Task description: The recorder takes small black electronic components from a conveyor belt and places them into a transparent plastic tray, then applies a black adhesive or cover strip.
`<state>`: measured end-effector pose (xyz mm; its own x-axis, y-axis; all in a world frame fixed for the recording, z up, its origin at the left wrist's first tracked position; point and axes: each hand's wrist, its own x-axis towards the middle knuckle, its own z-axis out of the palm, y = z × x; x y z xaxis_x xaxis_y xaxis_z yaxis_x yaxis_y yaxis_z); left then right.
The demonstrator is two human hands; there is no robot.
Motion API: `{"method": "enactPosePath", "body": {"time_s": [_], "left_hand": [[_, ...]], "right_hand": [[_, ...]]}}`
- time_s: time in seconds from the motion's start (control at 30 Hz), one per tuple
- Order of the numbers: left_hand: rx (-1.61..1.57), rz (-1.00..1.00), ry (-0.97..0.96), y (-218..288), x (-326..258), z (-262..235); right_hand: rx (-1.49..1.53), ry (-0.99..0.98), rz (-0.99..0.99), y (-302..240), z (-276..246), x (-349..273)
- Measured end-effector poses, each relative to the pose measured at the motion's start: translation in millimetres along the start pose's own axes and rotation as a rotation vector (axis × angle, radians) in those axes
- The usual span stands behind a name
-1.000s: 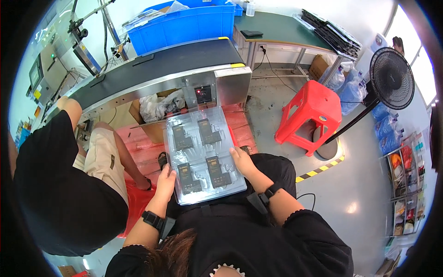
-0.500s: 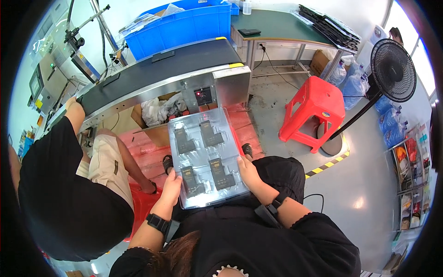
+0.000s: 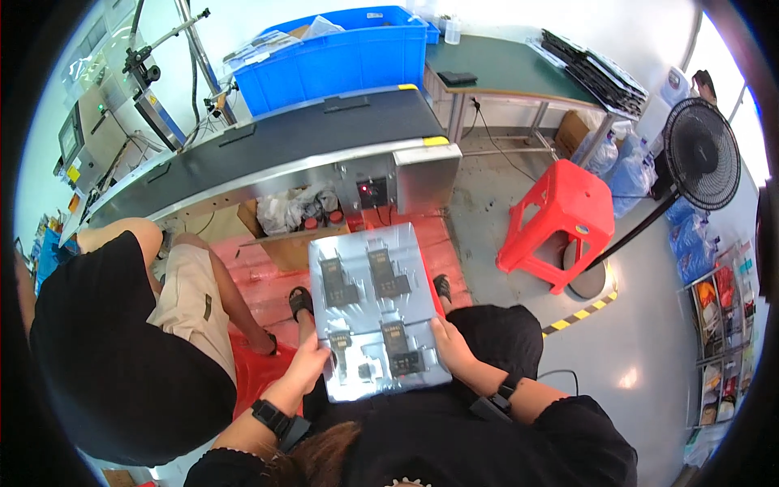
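A clear plastic blister tray [image 3: 359,312] lies tilted over my lap. Several flat black batteries [image 3: 387,274] with thin connector tabs sit in its moulded pockets, the lower left one partly lost in glare. My left hand [image 3: 308,362] grips the tray's left edge near the bottom, fingers mostly tucked beneath. Opposite it, my right hand [image 3: 453,344] is closed on the right edge. Beyond the tray runs a dark conveyor belt [image 3: 292,130] bearing several flat black pieces [image 3: 347,104].
On my left a co-worker in black [image 3: 122,341] sits by the belt. Behind the belt stands a blue bin [image 3: 341,69]. A green-topped table [image 3: 507,69], a red stool [image 3: 564,211] and a black fan [image 3: 702,150] are at right. A cardboard box [image 3: 296,250] sits under the belt.
The tray is lower in the picture, and its glare has shifted. Black pieces on the belt have travelled right. The co-worker's hand, seen earlier at the belt's left end, is out of sight.
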<state>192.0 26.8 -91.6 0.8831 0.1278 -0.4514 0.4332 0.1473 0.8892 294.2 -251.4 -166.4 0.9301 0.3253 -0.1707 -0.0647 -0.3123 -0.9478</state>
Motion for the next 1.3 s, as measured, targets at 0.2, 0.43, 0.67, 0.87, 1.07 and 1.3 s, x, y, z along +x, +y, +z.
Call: {"method": "enactPosePath", "body": {"time_s": [0.2, 0.43, 0.67, 0.87, 1.07, 1.3], "left_hand": [[1.253, 0.007, -0.22, 143.4, 15.9, -32.5], [1.202, 0.655, 0.531, 340.5, 160.4, -33.0], [1.424, 0.245, 0.923, 329.8, 265.6, -24.8], [1.504, 0.769, 0.671, 330.6, 307.2, -35.5], [1.725, 0.988, 0.491, 328.4, 256.4, -55.3], [1.273, 1.077, 0.541, 287.1, 126.0, -47.6]], "right_hand": [[-0.811, -0.425, -0.07, -200.0, -122.2, 100.1], [-0.648, 0.399, -0.554, -346.0, -146.2, 300.0], [-0.747, 0.413, -0.119, -290.8, -94.4, 424.2], [-0.421, 0.642, -0.379, -283.3, -120.3, 423.9], [-0.107, 0.365, -0.627, -330.1, -62.1, 258.6], [-0.504, -0.398, -0.053, -276.9, -17.8, 177.3]]}}
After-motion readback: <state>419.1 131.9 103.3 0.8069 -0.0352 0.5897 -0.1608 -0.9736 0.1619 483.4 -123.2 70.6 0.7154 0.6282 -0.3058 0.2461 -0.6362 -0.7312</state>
